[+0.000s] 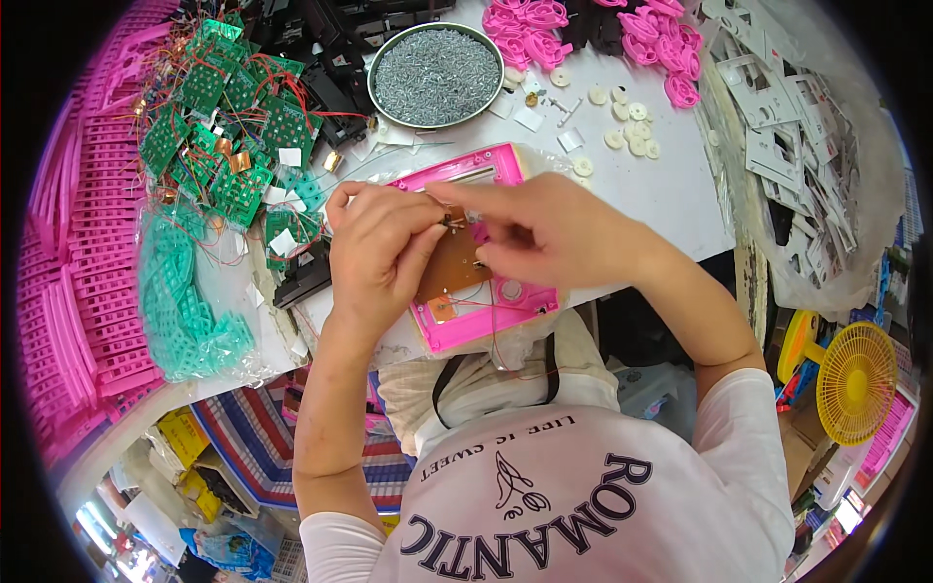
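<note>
A pink plastic housing (457,335) lies in front of me with its inner side up, on a clear plastic bag. Inside it sits a brown circuit board (455,277) with thin wires at its lower edge. My left hand (381,243) is over the board's left side, thumb and fingers pinched on a small dark part with short wire ends (452,223). Coming from the right, my right hand (549,233) has its index finger stretched to my left fingertips. Its thumb is apart from that finger, above the board, and I see nothing held there.
A round tin of screws (437,78) stands behind the housing. Green circuit boards (238,107) with red wires pile up at left, near bagged teal keypads (180,301). White discs (637,131) and pink parts (530,29) lie behind; white panels (792,136) fill a bag at right.
</note>
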A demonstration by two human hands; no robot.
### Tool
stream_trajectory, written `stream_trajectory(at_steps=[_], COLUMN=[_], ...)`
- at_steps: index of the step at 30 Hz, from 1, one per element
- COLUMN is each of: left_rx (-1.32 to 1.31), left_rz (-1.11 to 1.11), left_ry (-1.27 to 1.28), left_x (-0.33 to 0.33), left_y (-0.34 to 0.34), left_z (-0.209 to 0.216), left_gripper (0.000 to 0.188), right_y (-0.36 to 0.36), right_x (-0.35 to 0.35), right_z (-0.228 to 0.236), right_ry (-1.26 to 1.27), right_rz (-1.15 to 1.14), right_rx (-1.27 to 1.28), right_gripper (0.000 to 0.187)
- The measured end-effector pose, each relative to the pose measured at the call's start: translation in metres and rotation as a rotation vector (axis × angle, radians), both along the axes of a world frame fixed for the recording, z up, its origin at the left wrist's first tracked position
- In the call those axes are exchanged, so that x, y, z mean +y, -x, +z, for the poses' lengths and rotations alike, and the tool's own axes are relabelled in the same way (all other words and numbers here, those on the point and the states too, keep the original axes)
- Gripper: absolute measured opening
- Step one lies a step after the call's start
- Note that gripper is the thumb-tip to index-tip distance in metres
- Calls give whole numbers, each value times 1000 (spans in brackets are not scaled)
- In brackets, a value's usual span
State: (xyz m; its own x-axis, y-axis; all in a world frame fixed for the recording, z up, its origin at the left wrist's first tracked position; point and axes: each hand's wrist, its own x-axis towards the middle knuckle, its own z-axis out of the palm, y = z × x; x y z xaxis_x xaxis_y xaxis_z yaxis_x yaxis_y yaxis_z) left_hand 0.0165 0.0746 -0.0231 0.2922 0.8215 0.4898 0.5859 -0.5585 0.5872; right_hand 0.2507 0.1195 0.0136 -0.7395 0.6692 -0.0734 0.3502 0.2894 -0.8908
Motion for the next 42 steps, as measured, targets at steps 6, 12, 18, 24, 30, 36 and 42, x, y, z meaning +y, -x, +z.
stream_trajectory(at_steps=[6,12,18,24,30,36,42], left_rx=[16,-31,-27,-21,97,70,-90], left_rz=[93,159,195,211,90,99,143], left_ry=[27,21,-22,-67,-11,-5,86], left_x=[-7,-12,-18,-12,-14,-9,-10], left_y=[-1,-3,2,5,18,25,24], left_z=[2,-1,-4,-6,4,1,-3], left_gripper=[9,10,11,10,10,10,9], right_y=[-46,-48,-38,10,8,14,11], right_x=[120,122,30,-32,-30,-28,-25], right_z=[-58,-60,-18,-33,-37,-38,-46], right_ry=[-941,-868,-824,-873,-787,-844,-779], right_rz=[-461,-538,-340,-90,-1,-49,-51], right_rx=[-355,-453,14,74,120,146,186], right_gripper=[44,34,30,40,37,30,29])
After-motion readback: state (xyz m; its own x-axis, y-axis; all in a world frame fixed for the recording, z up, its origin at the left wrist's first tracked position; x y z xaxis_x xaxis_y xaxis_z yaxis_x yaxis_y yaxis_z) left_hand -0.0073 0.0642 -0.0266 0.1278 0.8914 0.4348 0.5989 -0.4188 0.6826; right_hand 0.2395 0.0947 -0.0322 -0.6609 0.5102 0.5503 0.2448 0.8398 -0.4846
